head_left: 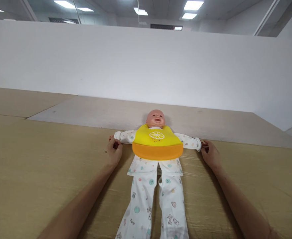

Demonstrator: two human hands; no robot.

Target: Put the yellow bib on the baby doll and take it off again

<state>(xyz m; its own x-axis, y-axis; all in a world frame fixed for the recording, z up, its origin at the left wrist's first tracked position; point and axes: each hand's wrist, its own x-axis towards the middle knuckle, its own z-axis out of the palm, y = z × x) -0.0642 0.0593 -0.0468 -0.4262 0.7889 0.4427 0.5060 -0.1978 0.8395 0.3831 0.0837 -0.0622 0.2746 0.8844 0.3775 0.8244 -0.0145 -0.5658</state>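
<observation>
Our left fingers (114, 143) and right fingers (205, 145) are closed on the sleeve cuffs (117, 135) of the baby doll (146, 167), which lies face-up on the worktop (36, 166), its yellow bib (157, 144) already on its chest and pajama legs (141, 205) stretched toward us.

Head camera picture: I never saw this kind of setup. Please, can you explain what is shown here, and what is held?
This is no machine, only a person's two bare hands. The one picture comes from a camera worn on the person's head, looking forward and down. On a tan cloth surface lies a baby doll on its back, in patterned white pajamas and a yellow and orange bib. The left hand seems to hold one sleeve end, and the right hand the other sleeve end.
</observation>
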